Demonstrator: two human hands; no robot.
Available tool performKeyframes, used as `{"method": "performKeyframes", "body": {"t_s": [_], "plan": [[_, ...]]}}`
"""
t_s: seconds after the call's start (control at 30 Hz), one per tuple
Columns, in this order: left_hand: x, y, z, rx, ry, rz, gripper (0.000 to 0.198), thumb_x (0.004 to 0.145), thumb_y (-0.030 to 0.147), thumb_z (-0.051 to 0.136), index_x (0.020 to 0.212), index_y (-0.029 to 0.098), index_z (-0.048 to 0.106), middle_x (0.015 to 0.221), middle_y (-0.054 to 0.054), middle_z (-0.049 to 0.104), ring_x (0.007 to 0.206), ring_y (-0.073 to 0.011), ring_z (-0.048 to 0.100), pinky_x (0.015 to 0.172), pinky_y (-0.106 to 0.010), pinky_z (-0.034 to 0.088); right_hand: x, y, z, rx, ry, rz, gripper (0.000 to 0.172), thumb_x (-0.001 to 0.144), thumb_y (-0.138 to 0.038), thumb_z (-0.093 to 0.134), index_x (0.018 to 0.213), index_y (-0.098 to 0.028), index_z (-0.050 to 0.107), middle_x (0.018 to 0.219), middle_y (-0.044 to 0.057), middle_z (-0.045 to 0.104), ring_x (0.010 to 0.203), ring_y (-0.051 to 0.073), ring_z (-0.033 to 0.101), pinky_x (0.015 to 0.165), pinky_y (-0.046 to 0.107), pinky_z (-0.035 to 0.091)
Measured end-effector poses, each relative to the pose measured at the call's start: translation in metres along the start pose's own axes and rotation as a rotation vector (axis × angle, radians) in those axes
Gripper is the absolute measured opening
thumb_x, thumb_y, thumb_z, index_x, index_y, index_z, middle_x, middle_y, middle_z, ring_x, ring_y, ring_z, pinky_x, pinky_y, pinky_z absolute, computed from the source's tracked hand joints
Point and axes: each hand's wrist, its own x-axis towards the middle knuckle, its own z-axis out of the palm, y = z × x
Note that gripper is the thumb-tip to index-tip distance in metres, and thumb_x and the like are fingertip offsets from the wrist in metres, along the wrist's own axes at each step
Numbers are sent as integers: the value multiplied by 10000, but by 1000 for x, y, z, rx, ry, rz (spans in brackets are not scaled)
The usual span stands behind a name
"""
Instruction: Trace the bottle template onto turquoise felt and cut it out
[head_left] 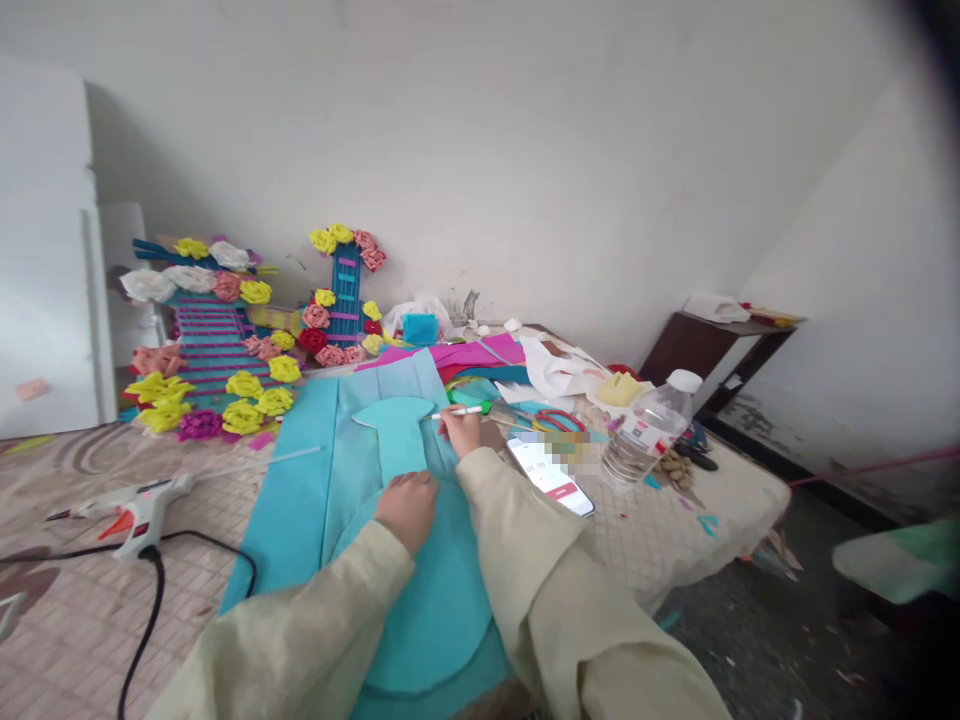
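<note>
A turquoise cutout (427, 630) with a round body, a narrow neck and a flared top lies on a larger sheet of light blue crepe paper (300, 480). My left hand (409, 508) rests on the cutout where the neck meets the round part, pressing down with its fingers laid on the surface. In my right hand (459, 430) is a white pen (457, 412), gripped between the fingers, its tip pointing left at the right edge of the neck near the flared top.
To the left lies a glue gun (146, 515) with a black cord. Flower-covered decorations (217, 350) lean against the wall. On the right are a phone (551, 475), a plastic bottle (649, 430), scissors (562, 421) and colored paper (457, 353).
</note>
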Motion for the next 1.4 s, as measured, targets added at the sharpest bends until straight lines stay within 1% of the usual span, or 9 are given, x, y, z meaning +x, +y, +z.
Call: {"method": "performKeyframes", "body": {"t_s": [0.1,0.27,0.43,0.53,0.67,0.8,0.97,1.27,1.4], "plan": [[-4,7,7,-8,58,-14,239,843,141,360,838,149,599,917,-83,620,912,-196,566,753,-305,447,1,7,-2,-62,1,-44,229,873,-312,460,1016,-153,542,963,50,579,771,132,574,673,302,499],[-9,14,15,1,123,-8,265,826,86,334,837,118,597,942,-117,611,909,-237,558,752,-369,451,1,7,-4,-195,-28,-117,210,867,-306,474,958,-139,564,911,39,594,762,128,577,696,314,491],[-8,13,19,6,158,18,261,822,82,344,833,111,603,931,-121,612,867,-241,568,724,-375,455,-3,4,-4,-312,-18,-133,220,869,-321,467,958,-148,569,948,47,594,798,137,576,721,324,485],[-8,12,20,3,168,31,245,809,75,365,834,113,606,928,-115,615,880,-240,566,726,-368,459,-7,1,-6,-372,8,-131,238,871,-342,459,949,-150,576,952,50,601,802,137,578,729,326,481],[-7,10,22,-2,175,39,220,788,71,399,835,113,610,929,-111,616,890,-242,565,727,-368,465,-13,-5,-7,-431,26,-140,279,870,-381,447,910,-144,590,905,44,623,791,138,590,748,335,472],[-7,10,23,-5,175,43,223,787,67,399,828,110,614,922,-112,620,872,-241,572,726,-373,471,-13,-9,-5,-463,14,-160,273,870,-375,451,916,-144,589,902,44,625,785,134,592,745,333,475],[-7,9,24,-3,185,49,232,795,72,391,845,109,615,945,-116,619,910,-243,564,739,-369,470,-12,-11,-3,-490,-5,-184,245,874,-339,455,958,-140,572,914,44,608,787,135,586,723,327,485],[-7,9,25,9,206,54,219,792,74,394,813,131,605,924,-111,618,866,-224,574,730,-358,465,-21,-15,-10,-578,-5,-182,253,867,-358,462,942,-145,577,929,47,607,800,140,581,740,336,474],[-8,8,25,19,203,57,215,795,83,399,811,124,609,907,-109,619,870,-233,577,725,-361,469,-24,-16,-13,-606,-14,-190,268,865,-376,457,924,-147,582,902,42,614,784,137,583,740,333,468]]}}
